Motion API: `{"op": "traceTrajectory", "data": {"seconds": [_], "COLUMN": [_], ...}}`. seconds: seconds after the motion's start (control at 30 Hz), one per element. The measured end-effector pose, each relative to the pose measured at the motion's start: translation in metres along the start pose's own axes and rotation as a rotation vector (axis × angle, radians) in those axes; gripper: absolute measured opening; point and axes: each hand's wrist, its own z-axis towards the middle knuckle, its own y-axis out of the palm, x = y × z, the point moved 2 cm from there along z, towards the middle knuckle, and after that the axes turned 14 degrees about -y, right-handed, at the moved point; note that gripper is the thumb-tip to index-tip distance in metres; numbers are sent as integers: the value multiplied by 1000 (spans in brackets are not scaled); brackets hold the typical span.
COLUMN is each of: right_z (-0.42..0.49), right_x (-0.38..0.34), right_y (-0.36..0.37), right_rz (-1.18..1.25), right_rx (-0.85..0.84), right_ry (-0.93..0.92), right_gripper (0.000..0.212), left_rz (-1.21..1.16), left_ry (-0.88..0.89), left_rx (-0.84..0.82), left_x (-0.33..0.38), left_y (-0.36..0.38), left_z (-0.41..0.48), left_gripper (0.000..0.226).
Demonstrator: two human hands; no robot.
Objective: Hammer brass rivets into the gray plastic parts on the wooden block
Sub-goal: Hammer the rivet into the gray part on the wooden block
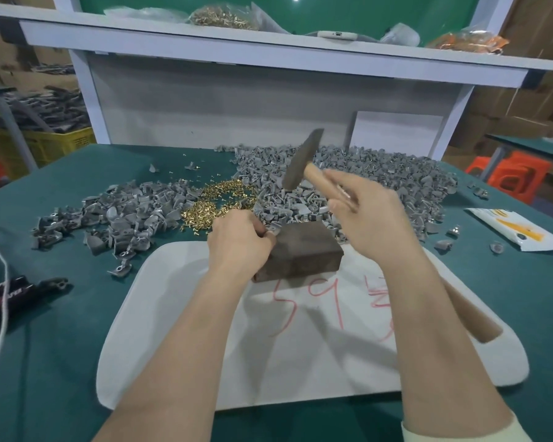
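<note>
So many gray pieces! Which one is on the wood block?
The small gray plastic part pinched by the left hand at the dark wooden block's far-left corner. The other gray parts lie heaped on the green table.

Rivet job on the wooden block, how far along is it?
Done: unclear; the smaller left pile may be finished. In hand: the left hand holds one gray part on the wooden block, the right hand holds the hammer raised. Left: a big pile of gray parts and a heap of brass rivets behind the block.
</note>
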Motion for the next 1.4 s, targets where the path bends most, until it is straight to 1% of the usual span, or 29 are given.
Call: {"op": "traceTrajectory", "data": {"seconds": [0.03, 0.1, 0.17, 0.27, 0.37, 0.4, 0.47, 0.5, 0.57, 0.63, 0.7, 0.77, 0.83, 0.9, 0.93, 0.97, 1.03, 1.17, 1.23, 1.3, 1.4], "right_z": [0, -1, 0, 5, 5, 4, 2, 1, -2, -3, -3, -1, 5, 17, 24, 31, 44, 62, 69, 72, 74], "right_x": [3, 11, 21, 36, 48, 52, 62, 67, 71, 70, 69, 64, 54, 37, 28, 17, -4, -44, -56, -61, -62], "right_y": [-1, 1, 6, 24, 40, 42, 45, 46, 49, 52, 52, 49, 44, 43, 45, 49, 62, 105, 125, 138, 147], "right_rz": [33, 30, 6, 98, 210, 207, 84, 21, -18, -25, -81, -175, -220, -163, -121, -87, -63, 21, -76, -214, -322], "right_rx": [46, 53, -3, -92, -89, -70, -59, -72, -107, -119, -114, -105, -32, 48, 52, 24, -85, -331, -430, -514, -569], "right_ry": [30, 77, 133, 250, 373, 399, 417, 424, 441, 450, 441, 425, 367, 272, 225, 183, 95, -57, -73, -41, 1], "right_gripper": [46, 45, 41, 32, 24, 23, 21, 23, 33, 44, 48, 43, 30, 24, 22, 20, 19, 18, 19, 25, 32], "left_rz": [10, 11, 19, 29, 32, 30, 7, -18, -92, -219, -453, -764, -1058, -1268, -1345, -1402, -1457, -1464, -1457, -1454, -1448], "left_ry": [5, 7, 22, 35, 29, 25, 20, 21, 25, 3, -58, -153, -261, -336, -360, -383, -422, -447, -447, -435, -438], "left_rx": [-5, -19, -30, -45, -47, -47, -46, -39, 0, 34, 32, 28, 39, 71, 86, 100, 146, 249, 266, 273, 277], "left_x": [0, 1, 3, 5, 4, 4, 4, 4, 5, 5, 5, 2, -2, -8, -10, -12, -16, -20, -21, -21, -20], "left_y": [0, 0, 0, -1, -1, -1, 1, 1, 1, -2, -8, -16, -23, -29, -31, -33, -35, -38, -37, -35, -33], "left_z": [-1, -1, -2, -3, -4, -4, -4, -3, -1, 1, 3, 5, 8, 11, 13, 14, 15, 17, 18, 18, 18], "left_gripper": [25, 24, 21, 16, 18, 18, 19, 20, 16, 13, 17, 18, 14, 11, 9, 6, 6, 4, 8, 9, 9]}}
